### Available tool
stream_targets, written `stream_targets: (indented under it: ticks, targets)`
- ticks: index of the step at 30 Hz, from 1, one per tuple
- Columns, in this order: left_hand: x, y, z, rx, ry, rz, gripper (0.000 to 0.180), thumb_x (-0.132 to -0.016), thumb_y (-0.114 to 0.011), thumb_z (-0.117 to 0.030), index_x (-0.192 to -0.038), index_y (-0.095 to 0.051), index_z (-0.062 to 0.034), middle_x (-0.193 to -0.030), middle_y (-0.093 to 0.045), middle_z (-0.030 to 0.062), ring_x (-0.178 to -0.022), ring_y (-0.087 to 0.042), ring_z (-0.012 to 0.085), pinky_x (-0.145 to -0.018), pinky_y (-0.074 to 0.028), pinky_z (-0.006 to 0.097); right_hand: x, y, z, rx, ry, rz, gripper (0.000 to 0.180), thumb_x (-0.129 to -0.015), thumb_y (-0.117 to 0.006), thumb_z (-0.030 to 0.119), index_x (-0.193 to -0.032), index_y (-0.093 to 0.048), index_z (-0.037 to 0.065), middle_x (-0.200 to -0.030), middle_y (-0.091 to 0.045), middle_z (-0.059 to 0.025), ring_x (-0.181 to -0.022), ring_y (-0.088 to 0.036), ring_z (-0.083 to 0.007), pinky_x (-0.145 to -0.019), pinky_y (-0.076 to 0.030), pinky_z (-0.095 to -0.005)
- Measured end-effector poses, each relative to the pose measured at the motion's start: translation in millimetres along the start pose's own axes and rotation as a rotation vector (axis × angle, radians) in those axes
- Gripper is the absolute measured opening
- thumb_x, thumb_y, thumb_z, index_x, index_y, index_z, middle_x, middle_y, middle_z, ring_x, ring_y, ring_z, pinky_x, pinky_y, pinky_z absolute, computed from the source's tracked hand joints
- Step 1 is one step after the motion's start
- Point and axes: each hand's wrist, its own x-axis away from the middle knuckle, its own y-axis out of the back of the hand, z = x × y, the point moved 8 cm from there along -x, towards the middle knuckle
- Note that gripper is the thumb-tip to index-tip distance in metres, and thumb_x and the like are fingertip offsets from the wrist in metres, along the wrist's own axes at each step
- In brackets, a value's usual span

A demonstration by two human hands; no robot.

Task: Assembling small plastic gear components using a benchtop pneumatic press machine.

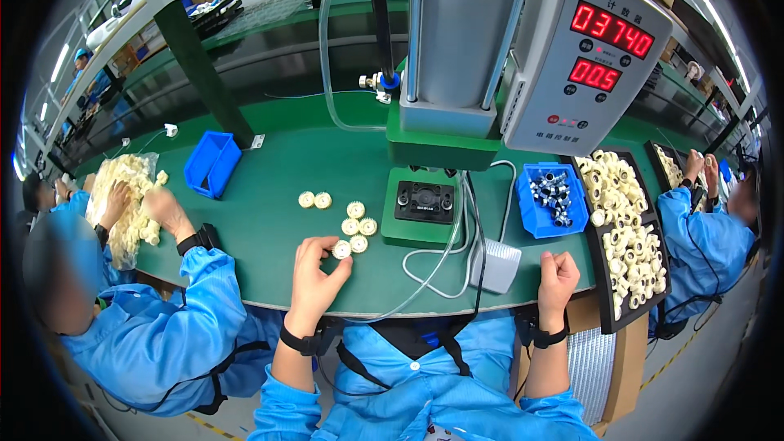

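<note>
My left hand (317, 279) is over the green table, thumb and forefinger closed round a small cream gear-like round part (341, 250). Just beyond it lie several similar cream parts (355, 210) in a loose group. My right hand (558, 282) is curled at the table's front edge, right of a light grey box-shaped thing (497, 267); what its fingers hold, if anything, is hidden. Between and beyond my hands stands a green press (420, 233) with a black block (425, 201) on its base.
A blue bin (529, 224) of metal fittings and black trays (606, 278) of cream parts stand at right. A grey counter box (584, 57) hangs above. Cables (425, 278) cross the table. At left are an empty blue bin (214, 162) and a co-worker's hand (167, 211) by a bag of parts.
</note>
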Motion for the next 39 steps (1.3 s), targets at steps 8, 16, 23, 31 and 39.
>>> stream_targets:
  ticks: [8,16,23,31,39]
  targets:
    - [-39.7,-35.8,-77.2,0.197,-0.092,0.119,0.040,-0.079,-0.077,-0.012,-0.116,-0.064,-0.0020,-0.103,-0.062,0.0070,-0.086,-0.059,0.0183,-0.076,-0.049,0.031,0.0,0.8,-4.1,-0.001,-0.037,0.022,0.042,-0.094,-0.065,0.001,-0.066,-0.035,0.009,-0.064,-0.037,0.0061,-0.061,-0.031,-0.0047,-0.056,-0.027,-0.0249]
    - [-85.3,-86.2,-86.8,0.084,-0.084,0.225,0.042,-0.080,-0.081,-0.016,-0.117,-0.066,-0.0017,-0.107,-0.061,0.0124,-0.103,-0.052,0.0315,-0.093,-0.045,0.040,1.1,-1.6,0.5,-0.032,-0.063,0.029,0.041,-0.091,-0.065,-0.002,-0.065,-0.035,0.008,-0.063,-0.040,0.0040,-0.060,-0.031,-0.0054,-0.053,-0.027,-0.0258]
    - [-96.8,-108.9,-62.4,0.276,0.089,0.424,0.045,-0.078,-0.083,-0.016,-0.118,-0.067,-0.0010,-0.109,-0.067,0.0151,-0.099,-0.061,0.0275,-0.085,-0.050,0.039,1.6,-1.4,-6.3,-0.046,-0.080,0.045,0.041,-0.090,-0.065,-0.003,-0.064,-0.035,0.008,-0.060,-0.039,0.0030,-0.058,-0.032,-0.0060,-0.052,-0.027,-0.0269]
    - [-86.2,-86.4,-92.5,-0.030,-0.104,0.363,0.041,-0.083,-0.078,-0.016,-0.122,-0.071,-0.0081,-0.124,-0.063,0.0126,-0.120,-0.051,0.0286,-0.102,-0.042,0.041,0.4,-6.7,-5.9,0.016,-0.069,0.062,0.040,-0.088,-0.071,0.003,-0.063,-0.040,0.007,-0.058,-0.042,0.0038,-0.057,-0.035,-0.0057,-0.049,-0.030,-0.0275]
    - [-56.8,-51.7,-99.2,0.021,-0.075,0.110,0.050,-0.086,-0.073,-0.016,-0.132,-0.060,-0.0028,-0.124,-0.050,0.0172,-0.115,-0.045,0.0340,-0.103,-0.038,0.042,-47.3,-14.2,49.7,0.230,-0.051,0.292,0.017,-0.091,-0.072,0.013,-0.089,-0.060,0.002,-0.072,-0.060,-0.0028,-0.062,-0.052,-0.0095,-0.056,-0.043,-0.0274]
